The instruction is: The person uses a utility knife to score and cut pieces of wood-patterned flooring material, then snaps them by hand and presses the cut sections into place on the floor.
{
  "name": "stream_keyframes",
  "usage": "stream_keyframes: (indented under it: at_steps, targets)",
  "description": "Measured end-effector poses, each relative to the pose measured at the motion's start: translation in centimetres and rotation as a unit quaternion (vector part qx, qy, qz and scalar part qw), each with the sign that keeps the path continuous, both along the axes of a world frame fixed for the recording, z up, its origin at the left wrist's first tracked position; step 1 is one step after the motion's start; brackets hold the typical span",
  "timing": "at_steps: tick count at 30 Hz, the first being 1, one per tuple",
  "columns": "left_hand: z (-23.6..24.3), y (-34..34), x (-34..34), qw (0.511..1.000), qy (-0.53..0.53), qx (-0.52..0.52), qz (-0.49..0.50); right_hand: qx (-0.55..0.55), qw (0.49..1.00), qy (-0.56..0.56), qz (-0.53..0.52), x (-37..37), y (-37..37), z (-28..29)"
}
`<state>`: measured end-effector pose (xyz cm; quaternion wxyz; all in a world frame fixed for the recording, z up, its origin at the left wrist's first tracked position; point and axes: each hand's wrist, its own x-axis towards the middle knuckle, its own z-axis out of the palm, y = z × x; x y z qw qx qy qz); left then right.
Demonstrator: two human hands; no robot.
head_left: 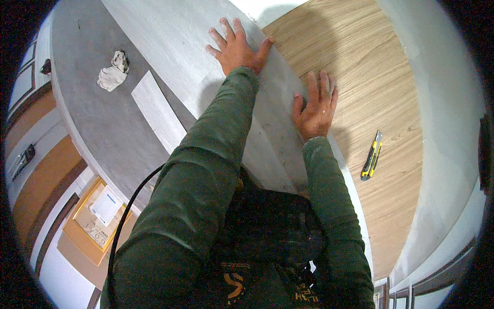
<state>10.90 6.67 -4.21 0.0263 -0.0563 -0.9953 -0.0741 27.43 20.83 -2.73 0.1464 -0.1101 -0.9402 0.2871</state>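
- Your left hand is spread wide on the grey panel.
- Your right hand, also wide, is at the wood-grain board.
- 1 yellow cutter lies on it.

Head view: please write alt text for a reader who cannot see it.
A person's left hand is spread on pale grey panelling; the right hand, also open, is at its edge beside a wood-grain surface, where a yellow utility knife lies. At left, a crumpled whitish cloth and a pale strip lie on a darker grey surface.
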Motion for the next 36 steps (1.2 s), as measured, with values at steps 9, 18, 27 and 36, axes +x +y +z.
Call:
stream_keyframes:
  at_steps: [9, 18, 27, 36]
  targets:
    - [0.2, -0.4, -0.1, 0.990, -0.036, 0.023, -0.131, 0.154, 0.981, -0.113, 0.023, 0.0, -0.9, -0.6]
    - [-0.9, -1.0, -0.6, 0.993, -0.022, 0.061, -0.098, 0.141, 0.983, -0.120, 0.014, -0.7, -1.5, 0.0]
    - [-0.3, -3.0, -0.4, 0.986, -0.063, 0.148, -0.050, 0.116, 0.988, -0.105, 0.006, -1.1, -2.0, -0.2]
    - [-0.3, -14.8, 2.9, 0.995, -0.095, 0.024, -0.034, 0.168, 0.978, -0.122, 0.006, -1.0, -1.9, -0.4]
